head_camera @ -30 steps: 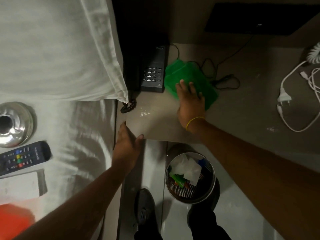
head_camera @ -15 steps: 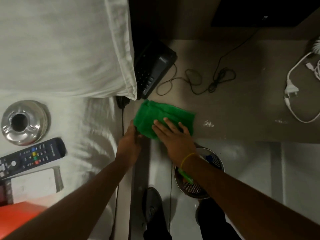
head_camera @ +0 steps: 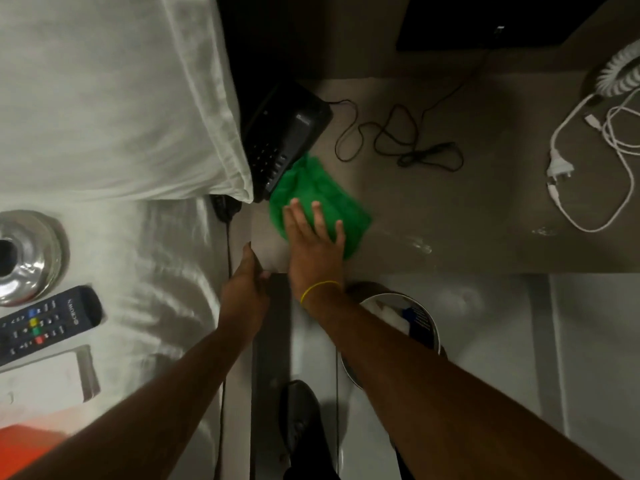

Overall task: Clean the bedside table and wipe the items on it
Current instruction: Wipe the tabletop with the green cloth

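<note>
the right hand has no closed grip: it lies flat, fingers spread, palm pressing the green cloth onto the tabletop. the left hand is released too, loosely open and braced on the tabletop's near left corner, grasping nothing. the cloth sits at the front left of the surface, its far edge touching the black telephone, which is partly tucked under the white pillow. a wet streak shines just right of the cloth (probably cleaner not yet taken up). to wipe well, i judge the palm should keep even pressure and overlap its passes, sweeping out to that streak and along the phone's base without dragging the thin black cable behind it. the remote control and metal ashtray lie on the bed, well apart from the wiping.
</note>
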Tool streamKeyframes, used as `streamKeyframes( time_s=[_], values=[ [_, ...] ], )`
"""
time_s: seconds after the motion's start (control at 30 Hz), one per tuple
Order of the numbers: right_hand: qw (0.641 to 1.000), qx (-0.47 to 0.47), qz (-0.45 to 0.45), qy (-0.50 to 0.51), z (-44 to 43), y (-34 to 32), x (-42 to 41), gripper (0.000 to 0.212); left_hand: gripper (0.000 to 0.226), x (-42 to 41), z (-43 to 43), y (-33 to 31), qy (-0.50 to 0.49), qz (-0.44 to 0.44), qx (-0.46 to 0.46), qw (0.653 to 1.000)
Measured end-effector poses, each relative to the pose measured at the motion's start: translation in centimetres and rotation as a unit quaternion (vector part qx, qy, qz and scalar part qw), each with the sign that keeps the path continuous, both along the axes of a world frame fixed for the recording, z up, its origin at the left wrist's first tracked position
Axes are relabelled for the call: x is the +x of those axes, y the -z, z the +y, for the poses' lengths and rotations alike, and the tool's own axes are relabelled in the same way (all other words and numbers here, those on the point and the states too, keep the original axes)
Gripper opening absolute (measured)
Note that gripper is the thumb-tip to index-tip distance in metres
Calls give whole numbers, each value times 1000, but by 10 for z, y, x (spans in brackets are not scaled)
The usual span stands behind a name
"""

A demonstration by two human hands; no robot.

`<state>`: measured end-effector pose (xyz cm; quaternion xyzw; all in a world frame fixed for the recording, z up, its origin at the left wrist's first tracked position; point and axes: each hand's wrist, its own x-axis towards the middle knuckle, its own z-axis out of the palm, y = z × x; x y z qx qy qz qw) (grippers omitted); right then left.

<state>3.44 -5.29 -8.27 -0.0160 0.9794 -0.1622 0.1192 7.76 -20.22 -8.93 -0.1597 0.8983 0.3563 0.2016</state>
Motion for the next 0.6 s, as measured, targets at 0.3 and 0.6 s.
streamKeyframes(
  time_s=[0.3,0.6],
  values=[
    [981,143,8,-134,211,5,103,104,69,-6,2,0,36,-37,-77,996],
    [920,117,-53,370,278,-3,43,93,79,-2,12,-8,-16,-21,-39,999]
  ],
)
